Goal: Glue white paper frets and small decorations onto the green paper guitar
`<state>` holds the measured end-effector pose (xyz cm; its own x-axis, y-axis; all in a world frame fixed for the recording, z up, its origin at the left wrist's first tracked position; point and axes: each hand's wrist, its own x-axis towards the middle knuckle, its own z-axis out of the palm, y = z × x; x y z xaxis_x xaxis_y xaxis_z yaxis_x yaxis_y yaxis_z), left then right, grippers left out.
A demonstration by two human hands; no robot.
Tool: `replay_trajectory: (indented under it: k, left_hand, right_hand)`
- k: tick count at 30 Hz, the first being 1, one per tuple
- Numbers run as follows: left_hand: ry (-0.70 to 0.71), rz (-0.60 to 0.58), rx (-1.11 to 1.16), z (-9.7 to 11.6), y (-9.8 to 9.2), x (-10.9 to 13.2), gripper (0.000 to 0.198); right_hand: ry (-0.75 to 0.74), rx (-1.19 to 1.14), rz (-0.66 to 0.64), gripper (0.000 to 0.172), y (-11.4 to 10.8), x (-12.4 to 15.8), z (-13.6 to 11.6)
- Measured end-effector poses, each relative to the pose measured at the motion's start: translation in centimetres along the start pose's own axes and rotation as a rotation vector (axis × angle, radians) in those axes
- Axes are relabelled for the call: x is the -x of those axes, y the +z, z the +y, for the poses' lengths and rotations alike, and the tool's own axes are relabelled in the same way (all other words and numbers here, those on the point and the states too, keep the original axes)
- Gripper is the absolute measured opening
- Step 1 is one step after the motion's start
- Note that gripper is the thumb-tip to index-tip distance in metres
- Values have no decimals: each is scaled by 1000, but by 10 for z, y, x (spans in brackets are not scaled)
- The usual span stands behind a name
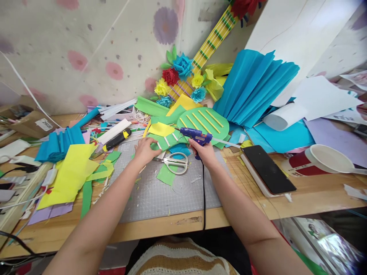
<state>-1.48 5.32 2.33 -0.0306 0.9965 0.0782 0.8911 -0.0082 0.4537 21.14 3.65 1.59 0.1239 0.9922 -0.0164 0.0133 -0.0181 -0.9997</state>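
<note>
A blue hot glue gun [196, 135] is gripped in my right hand [204, 151], its nozzle pointing left over a green paper guitar [222, 131]. Yellow strips lie across the guitar's round body, and short white strips cross its narrower left part. My left hand [146, 150] is closed on the left end of that green piece, with the fingertips partly hidden. Beside the nozzle lies a bit of yellow paper [161, 129]. Scissors with pale handles [177, 163] rest just below the guitar, near a green paper scrap [166, 175].
A grey cutting mat [183, 202] covers the table's middle. To the left lie a utility knife [117, 139] and yellow crepe paper [67, 177]. A decorated yellow guitar [208, 49] leans behind, beside folded blue paper [255, 88]. At right are a phone [269, 168] and paper cup [304, 162].
</note>
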Motion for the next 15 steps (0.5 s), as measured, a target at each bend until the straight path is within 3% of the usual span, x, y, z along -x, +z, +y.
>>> replay_trajectory:
  k: [9, 15]
  left_hand:
    - [-51, -84, -90, 11, -7, 0, 32]
    - [-48, -61, -78, 11, -6, 3, 30]
  right_hand:
    - [-40, -255, 21, 37, 8, -3, 16]
    - [-35, -306, 7, 36, 11, -3, 22]
